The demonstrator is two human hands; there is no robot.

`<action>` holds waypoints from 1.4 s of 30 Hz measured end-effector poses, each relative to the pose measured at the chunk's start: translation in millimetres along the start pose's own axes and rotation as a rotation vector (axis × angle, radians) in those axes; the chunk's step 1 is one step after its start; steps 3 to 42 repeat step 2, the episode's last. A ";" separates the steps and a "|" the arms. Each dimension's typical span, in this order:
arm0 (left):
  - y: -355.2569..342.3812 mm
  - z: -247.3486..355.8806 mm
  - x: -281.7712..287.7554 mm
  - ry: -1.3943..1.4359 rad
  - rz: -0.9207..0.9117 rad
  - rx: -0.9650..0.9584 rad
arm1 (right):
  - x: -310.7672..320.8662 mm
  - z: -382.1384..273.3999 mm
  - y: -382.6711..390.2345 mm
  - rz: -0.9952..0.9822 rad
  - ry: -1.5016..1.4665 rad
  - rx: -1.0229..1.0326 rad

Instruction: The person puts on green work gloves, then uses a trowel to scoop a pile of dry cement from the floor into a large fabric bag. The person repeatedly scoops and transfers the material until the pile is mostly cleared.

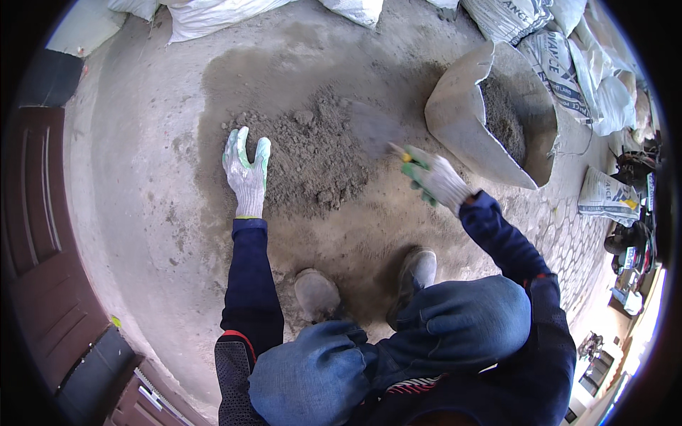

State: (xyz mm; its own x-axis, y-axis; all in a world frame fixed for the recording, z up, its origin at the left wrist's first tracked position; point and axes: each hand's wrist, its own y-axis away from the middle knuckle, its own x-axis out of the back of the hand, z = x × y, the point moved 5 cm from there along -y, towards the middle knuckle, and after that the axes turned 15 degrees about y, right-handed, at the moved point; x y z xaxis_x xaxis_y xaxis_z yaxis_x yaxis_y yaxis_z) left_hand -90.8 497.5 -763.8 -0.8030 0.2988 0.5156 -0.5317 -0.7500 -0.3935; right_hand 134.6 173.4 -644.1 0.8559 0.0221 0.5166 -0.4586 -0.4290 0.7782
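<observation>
A loose heap of grey-brown, crumbly sand or mortar mix (305, 149) lies on the concrete floor in front of me. At its left edge is my left hand (246, 167), in a white and green work glove, fingers spread and holding nothing. My right hand (433, 176), gloved alike, is closed around the yellow handle of a trowel (376, 131). Motion smears the trowel's blade, which is over the right side of the heap; whether it touches the material I cannot tell.
Right of the heap, a torn-rimmed whitish container (455, 99) lies tilted with similar grey material inside. Filled white sacks (558, 71) stand behind it, and more sacks (220, 18) line the far side. A brown panelled door (42, 199) is at the left. My shoes (317, 292) are near the heap.
</observation>
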 end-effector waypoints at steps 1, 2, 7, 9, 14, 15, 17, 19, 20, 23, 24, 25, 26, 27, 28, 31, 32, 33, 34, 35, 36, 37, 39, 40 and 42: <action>-2.4 -0.2 -1.9 0.013 -0.013 0.007 | -8.0 -23.1 -18.9 -0.067 0.060 0.069; -7.3 -2.8 -3.2 0.028 -0.030 0.056 | -17.5 -51.1 -34.7 -0.143 0.139 0.161; -7.3 -2.8 -3.2 0.028 -0.030 0.056 | -17.5 -51.1 -34.7 -0.143 0.139 0.161; -7.3 -2.8 -3.2 0.028 -0.030 0.056 | -17.5 -51.1 -34.7 -0.143 0.139 0.161; -7.3 -2.8 -3.2 0.028 -0.030 0.056 | -17.5 -51.1 -34.7 -0.143 0.139 0.161; -7.3 -2.8 -3.2 0.028 -0.030 0.056 | -17.5 -51.1 -34.7 -0.143 0.139 0.161; -7.3 -2.8 -3.2 0.028 -0.030 0.056 | -17.5 -51.1 -34.7 -0.143 0.139 0.161; -7.3 -2.8 -3.2 0.028 -0.030 0.056 | -17.5 -51.1 -34.7 -0.143 0.139 0.161; -7.3 -2.8 -3.2 0.028 -0.030 0.056 | -17.5 -51.1 -34.7 -0.143 0.139 0.161; -7.3 -2.8 -3.2 0.028 -0.030 0.056 | -17.5 -51.1 -34.7 -0.143 0.139 0.161; -7.3 -2.8 -3.2 0.028 -0.030 0.056 | -17.5 -51.1 -34.7 -0.143 0.139 0.161; -7.3 -2.8 -3.2 0.028 -0.030 0.056 | -17.5 -51.1 -34.7 -0.143 0.139 0.161; -7.3 -2.8 -3.2 0.028 -0.030 0.056 | -17.5 -51.1 -34.7 -0.143 0.139 0.161; -7.3 -2.8 -3.2 0.028 -0.030 0.056 | -17.5 -51.1 -34.7 -0.143 0.139 0.161; -7.3 -2.8 -3.2 0.028 -0.030 0.056 | -17.5 -51.1 -34.7 -0.143 0.139 0.161; -7.3 -2.8 -3.2 0.028 -0.030 0.056 | -17.5 -51.1 -34.7 -0.143 0.139 0.161; -7.3 -2.8 -3.2 0.028 -0.030 0.056 | -17.5 -51.1 -34.7 -0.143 0.139 0.161; -7.3 -2.8 -3.2 0.028 -0.030 0.056 | -17.5 -51.1 -34.7 -0.143 0.139 0.161; -7.3 -2.8 -3.2 0.028 -0.030 0.056 | -17.5 -51.1 -34.7 -0.143 0.139 0.161; -7.3 -2.8 -3.2 0.028 -0.030 0.056 | -17.5 -51.1 -34.7 -0.143 0.139 0.161; -7.3 -2.8 -3.2 0.028 -0.030 0.056 | -17.5 -51.1 -34.7 -0.143 0.139 0.161; -7.3 -2.8 -3.2 0.028 -0.030 0.056 | -17.5 -51.1 -34.7 -0.143 0.139 0.161; -7.3 -2.8 -3.2 0.028 -0.030 0.056 | -17.5 -51.1 -34.7 -0.143 0.139 0.161; -7.3 -2.8 -3.2 0.028 -0.030 0.056 | -17.5 -51.1 -34.7 -0.143 0.139 0.161; -7.3 -2.8 -3.2 0.028 -0.030 0.056 | -17.5 -51.1 -34.7 -0.143 0.139 0.161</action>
